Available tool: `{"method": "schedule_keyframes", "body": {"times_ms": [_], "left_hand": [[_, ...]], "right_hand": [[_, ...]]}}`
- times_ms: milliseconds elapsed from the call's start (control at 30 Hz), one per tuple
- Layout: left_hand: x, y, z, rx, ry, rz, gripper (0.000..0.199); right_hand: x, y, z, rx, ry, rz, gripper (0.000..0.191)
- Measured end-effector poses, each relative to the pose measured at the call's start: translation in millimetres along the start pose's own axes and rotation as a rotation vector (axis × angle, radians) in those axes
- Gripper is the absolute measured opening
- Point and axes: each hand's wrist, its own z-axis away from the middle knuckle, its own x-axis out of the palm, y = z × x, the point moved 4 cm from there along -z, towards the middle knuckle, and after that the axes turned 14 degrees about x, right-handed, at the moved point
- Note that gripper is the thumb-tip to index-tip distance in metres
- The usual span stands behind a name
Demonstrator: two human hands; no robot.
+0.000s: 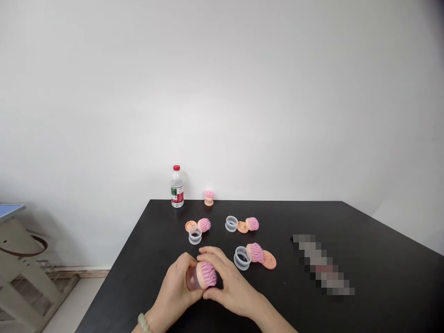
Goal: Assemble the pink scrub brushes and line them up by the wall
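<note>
- The left hand point(175, 289) closes narrowly round a clear plastic cup point(192, 279).
- The right hand point(233, 283) curves over a round pink-bristled brush with a peach base point(207, 274), pressed to the cup's mouth; whether they are fully joined is hidden.
- Just ahead of the right hand, on the black desk point(381, 286), a pink brush point(255, 252) lies beside its clear cup point(242, 258).
- Farther ahead, another brush point(252, 224) and a third brush point(204, 225) also lie beside cups, unjoined.
- Farthest ahead, a fourth brush point(208, 198) stands upright without a cup, near a red-capped water bottle point(176, 187).

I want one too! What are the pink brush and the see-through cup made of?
The pink brush probably has soft plastic or rubber bristles: thick, matte, bendy-looking. The see-through cup looks like shiny clear plastic, since the black table shows through, though glass is possible.
</note>
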Motion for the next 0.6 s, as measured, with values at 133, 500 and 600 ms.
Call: {"method": "schedule_keyframes", "body": {"times_ms": [133, 500, 600], "left_hand": [[-1.1, 0.5, -0.6, -0.017, -0.022, -0.005, 0.026], [2.1, -0.7, -0.3, 0.022, -0.033, -0.019, 0.023], [2.3, -2.3, 0.2, -0.024, -0.034, 0.035, 0.027]], "right_hand": [[-1.3, 8.8, -2.4, 0.156, 0.040, -0.018, 0.076], [-0.4, 9.0, -3.6, 0.134, 0.042, -0.063, 0.052], [-2.3, 0.4, -2.2, -0.021, 0.019, -0.079, 0.048]]}}
